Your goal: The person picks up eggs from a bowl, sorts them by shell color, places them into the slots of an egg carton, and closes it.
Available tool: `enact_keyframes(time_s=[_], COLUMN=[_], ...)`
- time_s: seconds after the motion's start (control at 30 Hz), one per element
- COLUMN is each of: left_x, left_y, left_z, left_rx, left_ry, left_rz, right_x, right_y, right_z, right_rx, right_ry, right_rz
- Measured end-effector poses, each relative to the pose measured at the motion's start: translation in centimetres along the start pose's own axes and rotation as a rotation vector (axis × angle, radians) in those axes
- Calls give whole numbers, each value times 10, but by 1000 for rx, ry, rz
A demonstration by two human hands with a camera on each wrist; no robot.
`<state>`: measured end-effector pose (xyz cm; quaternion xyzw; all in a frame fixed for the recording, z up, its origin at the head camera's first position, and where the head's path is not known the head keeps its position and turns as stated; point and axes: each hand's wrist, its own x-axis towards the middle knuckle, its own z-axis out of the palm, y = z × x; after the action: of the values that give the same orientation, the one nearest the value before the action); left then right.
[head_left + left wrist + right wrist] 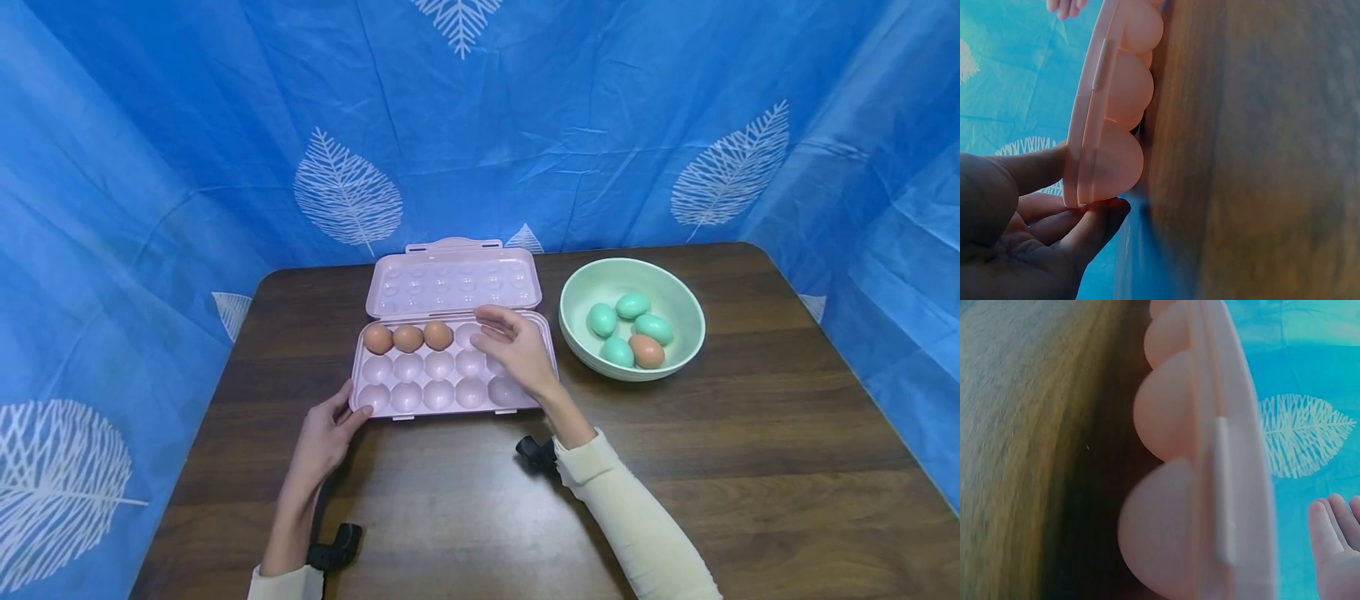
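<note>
A pink plastic egg carton lies with its lid folded back. Three brown eggs fill the left end of its back row; the other visible cups hold none. My left hand grips the front left corner, thumb over the rim and fingers beneath, as the left wrist view shows against the carton's edge. Over the right part of the carton hovers my right hand, fingers extended and nothing seen between fingers and thumb. In the right wrist view its fingers are beyond the rim.
A pale green bowl stands right of the carton. Inside are several mint green eggs and one brown egg. Blue cloth with white leaf prints hangs behind and beside the dark wooden table.
</note>
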<state>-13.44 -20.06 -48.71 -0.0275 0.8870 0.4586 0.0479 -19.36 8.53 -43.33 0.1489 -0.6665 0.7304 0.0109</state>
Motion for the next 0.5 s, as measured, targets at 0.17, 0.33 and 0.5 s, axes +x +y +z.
enact_keyframes(time_s=[0.17,0.33,0.5], left_x=[0,0,0], left_y=[0,0,0], left_z=[1,1,1], left_rx=[-26,-7,-1], left_ry=[11,11,11], left_rz=[31,20,12], right_x=[-4,-8,-12], right_y=[-7,-11,-13], right_z=[-6,-15,-25], right_rx=[-24,-60,-89], right_ry=[6,27,25], right_rz=[-33,-54,-50])
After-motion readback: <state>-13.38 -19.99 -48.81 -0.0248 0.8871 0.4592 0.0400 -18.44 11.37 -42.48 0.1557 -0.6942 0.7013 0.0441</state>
